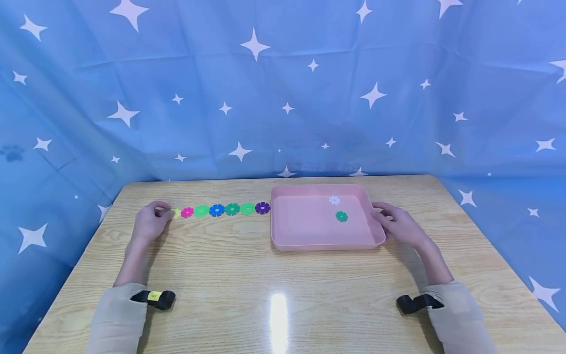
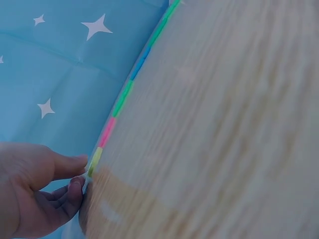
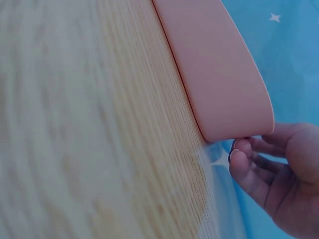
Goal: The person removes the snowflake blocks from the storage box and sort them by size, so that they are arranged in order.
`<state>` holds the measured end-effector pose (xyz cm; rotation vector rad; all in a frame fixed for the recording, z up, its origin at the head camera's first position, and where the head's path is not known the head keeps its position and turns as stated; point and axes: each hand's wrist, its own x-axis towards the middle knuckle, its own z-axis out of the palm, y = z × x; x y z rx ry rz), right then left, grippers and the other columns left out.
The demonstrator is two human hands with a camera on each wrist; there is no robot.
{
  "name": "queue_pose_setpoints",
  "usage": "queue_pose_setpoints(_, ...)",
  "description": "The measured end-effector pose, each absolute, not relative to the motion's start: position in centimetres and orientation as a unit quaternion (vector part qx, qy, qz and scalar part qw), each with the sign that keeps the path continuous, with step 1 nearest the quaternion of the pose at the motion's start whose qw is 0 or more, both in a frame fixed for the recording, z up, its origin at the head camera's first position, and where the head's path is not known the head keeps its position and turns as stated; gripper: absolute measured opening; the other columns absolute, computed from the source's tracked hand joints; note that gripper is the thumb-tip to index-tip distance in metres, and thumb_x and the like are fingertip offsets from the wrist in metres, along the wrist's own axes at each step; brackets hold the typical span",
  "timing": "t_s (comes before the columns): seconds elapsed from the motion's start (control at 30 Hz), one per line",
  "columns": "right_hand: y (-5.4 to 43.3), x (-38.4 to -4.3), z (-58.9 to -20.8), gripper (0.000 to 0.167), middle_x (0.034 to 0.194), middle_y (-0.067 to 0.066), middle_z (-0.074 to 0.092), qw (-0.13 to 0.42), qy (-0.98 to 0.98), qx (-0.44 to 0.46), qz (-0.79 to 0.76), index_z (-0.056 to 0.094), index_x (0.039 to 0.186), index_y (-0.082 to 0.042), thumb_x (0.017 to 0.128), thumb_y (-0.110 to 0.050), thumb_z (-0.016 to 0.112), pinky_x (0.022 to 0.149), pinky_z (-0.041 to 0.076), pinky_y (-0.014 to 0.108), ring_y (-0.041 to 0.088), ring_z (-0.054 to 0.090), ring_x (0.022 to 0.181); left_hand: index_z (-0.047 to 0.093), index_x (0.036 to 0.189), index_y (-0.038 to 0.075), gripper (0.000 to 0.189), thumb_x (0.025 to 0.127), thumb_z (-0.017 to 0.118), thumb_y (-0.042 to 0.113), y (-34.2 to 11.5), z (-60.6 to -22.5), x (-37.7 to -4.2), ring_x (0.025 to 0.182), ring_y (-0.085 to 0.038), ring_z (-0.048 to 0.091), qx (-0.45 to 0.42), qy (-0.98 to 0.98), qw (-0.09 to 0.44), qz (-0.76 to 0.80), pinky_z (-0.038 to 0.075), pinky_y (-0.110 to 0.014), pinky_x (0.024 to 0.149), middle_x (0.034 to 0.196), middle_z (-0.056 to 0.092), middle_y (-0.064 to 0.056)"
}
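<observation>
A row of flower-shaped plastic discs runs across the table, edge to edge: a yellow disc [image 1: 177, 213], a pink disc [image 1: 187, 212], then green, blue and purple ones. At the row's left end, my left hand [image 1: 152, 220] pinches the edge of the yellow disc between thumb and fingertip. The purple disc [image 1: 263, 208] lies beside the left wall of a pink tray [image 1: 305, 247]. Inside the tray are a white disc [image 1: 334, 200] and a green disc [image 1: 342, 216]. My right hand [image 1: 399, 224] rests its loosely bent fingers against the tray's right outer wall.
The wooden table [image 1: 212, 275] has its back edge close to a blue curtain [image 1: 283, 98] with white stars. Black straps with small cameras sit at both cuffs. A bright light reflection shows near the table's front middle.
</observation>
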<state>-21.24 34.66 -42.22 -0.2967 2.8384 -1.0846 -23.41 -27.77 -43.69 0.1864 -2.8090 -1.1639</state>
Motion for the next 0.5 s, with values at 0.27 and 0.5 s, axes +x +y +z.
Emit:
queue_pose_setpoints(0.27, 34.6, -21.2, -42.2, 0.054, 0.111, 0.019, 0.065, 0.042, 0.930, -0.096, -0.352, 0.044, 0.148, 0.003, 0.108, -0.033, 0.048, 0.073, 0.050, 0.033, 0.028, 0.059, 0.090, 0.059, 0.122, -0.008, 0.032, 0.101, 0.060, 0.016, -26.8, -42.7, -23.1, 0.093, -0.032, 0.058, 0.052, -0.914, 0.073, -0.395, 0.044, -0.033, 0.072, 0.101, 0.063, -0.024)
queue_pose_setpoints(0.5, 34.6, -21.3, -42.3, 0.053, 0.109, 0.019, 0.066, 0.043, 0.930, -0.096, -0.353, 0.044, 0.148, 0.003, 0.108, -0.032, 0.048, 0.073, 0.051, 0.033, 0.028, 0.059, 0.089, 0.060, 0.122, -0.008, 0.033, 0.100, 0.063, 0.016, -24.9, -41.7, -23.0, 0.089, -0.026, 0.061, 0.008, -0.899, 0.091, -0.429, 0.047, -0.021, 0.064, 0.101, 0.064, -0.023)
